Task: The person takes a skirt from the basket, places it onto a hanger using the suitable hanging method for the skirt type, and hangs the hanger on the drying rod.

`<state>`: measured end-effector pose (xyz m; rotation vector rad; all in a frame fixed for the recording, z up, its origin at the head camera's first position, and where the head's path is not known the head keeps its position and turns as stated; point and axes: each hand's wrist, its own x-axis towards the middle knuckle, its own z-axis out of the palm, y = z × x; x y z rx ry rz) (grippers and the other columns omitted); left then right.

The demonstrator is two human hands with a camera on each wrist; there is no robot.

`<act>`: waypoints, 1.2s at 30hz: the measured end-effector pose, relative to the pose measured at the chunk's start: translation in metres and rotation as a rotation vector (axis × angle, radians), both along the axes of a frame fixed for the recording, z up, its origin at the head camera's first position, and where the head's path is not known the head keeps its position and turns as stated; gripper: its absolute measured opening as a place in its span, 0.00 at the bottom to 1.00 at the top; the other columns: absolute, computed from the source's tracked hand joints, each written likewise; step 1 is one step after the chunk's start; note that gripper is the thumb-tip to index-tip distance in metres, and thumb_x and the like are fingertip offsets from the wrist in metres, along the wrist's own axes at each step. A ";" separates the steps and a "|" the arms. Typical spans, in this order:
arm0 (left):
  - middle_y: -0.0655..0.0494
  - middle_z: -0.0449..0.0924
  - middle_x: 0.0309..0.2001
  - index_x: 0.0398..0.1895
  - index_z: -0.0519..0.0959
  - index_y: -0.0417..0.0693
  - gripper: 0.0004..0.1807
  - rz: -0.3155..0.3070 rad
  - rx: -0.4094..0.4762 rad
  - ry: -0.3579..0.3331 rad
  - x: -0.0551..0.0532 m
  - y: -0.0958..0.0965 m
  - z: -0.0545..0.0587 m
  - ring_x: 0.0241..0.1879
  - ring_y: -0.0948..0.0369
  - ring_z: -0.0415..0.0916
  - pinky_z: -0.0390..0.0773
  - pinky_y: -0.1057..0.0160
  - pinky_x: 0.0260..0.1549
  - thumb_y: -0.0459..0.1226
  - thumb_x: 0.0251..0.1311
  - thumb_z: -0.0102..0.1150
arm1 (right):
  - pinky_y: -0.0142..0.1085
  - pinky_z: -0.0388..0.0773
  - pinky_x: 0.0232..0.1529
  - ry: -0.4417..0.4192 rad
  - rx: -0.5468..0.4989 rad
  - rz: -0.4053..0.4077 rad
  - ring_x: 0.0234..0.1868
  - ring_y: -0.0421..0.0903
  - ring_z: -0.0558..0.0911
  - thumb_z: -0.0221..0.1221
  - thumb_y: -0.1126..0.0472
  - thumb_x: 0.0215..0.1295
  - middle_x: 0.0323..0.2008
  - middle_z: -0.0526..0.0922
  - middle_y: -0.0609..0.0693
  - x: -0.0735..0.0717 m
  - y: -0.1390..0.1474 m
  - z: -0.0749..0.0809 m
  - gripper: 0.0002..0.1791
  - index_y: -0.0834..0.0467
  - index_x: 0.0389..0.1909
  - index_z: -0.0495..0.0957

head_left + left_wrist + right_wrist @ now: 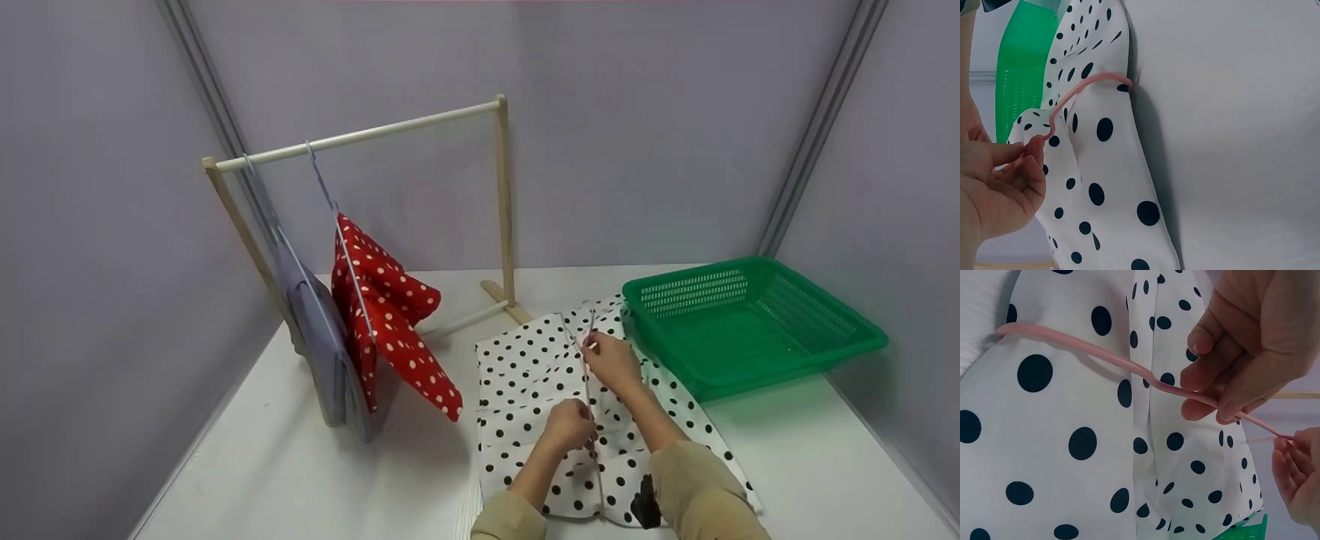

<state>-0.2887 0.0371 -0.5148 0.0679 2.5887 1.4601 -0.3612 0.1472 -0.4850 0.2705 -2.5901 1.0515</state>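
Note:
A white garment (517, 375) with black dots lies spread on the table. Along its middle runs a thin pink hanger (1095, 351), its near end at the garment's edge in both wrist views. My left hand (568, 425) pinches the hanger about midway along; in the left wrist view the left hand (1005, 188) has thumb and fingertips together on the pink bar. Farther from me, my right hand (611, 361) pinches the hanger near its far end. The right wrist view shows the left hand (1252, 349) large and the right hand (1300, 478) smaller beyond it.
A wooden rack (505, 202) with a pale bar stands at the back left. From it hang a red white-dotted garment (409, 352) and a grey garment (319, 330). A green basket (750, 375) touches or nearly touches the white garment's right side. Walls enclose the table.

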 end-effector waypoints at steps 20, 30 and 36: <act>0.50 0.73 0.20 0.23 0.71 0.40 0.07 0.079 0.137 -0.033 0.002 0.000 0.001 0.17 0.61 0.76 0.76 0.68 0.20 0.22 0.53 0.53 | 0.43 0.72 0.23 0.101 0.169 -0.113 0.26 0.50 0.77 0.51 0.62 0.63 0.33 0.82 0.59 0.018 0.074 0.012 0.13 0.65 0.42 0.79; 0.51 0.73 0.21 0.26 0.72 0.37 0.05 0.073 0.202 0.027 0.002 -0.008 0.005 0.16 0.62 0.76 0.77 0.68 0.19 0.21 0.51 0.54 | 0.60 0.69 0.40 -0.082 0.418 -0.177 0.46 0.71 0.73 0.54 0.57 0.61 0.47 0.72 0.75 0.031 0.126 0.007 0.27 0.76 0.52 0.68; 0.52 0.75 0.20 0.24 0.72 0.38 0.06 0.085 0.207 0.068 0.000 -0.015 0.020 0.16 0.63 0.76 0.76 0.69 0.19 0.21 0.52 0.51 | 0.54 0.74 0.33 -0.098 0.411 -0.135 0.43 0.69 0.76 0.54 0.60 0.60 0.48 0.73 0.74 0.035 0.136 -0.002 0.25 0.76 0.51 0.69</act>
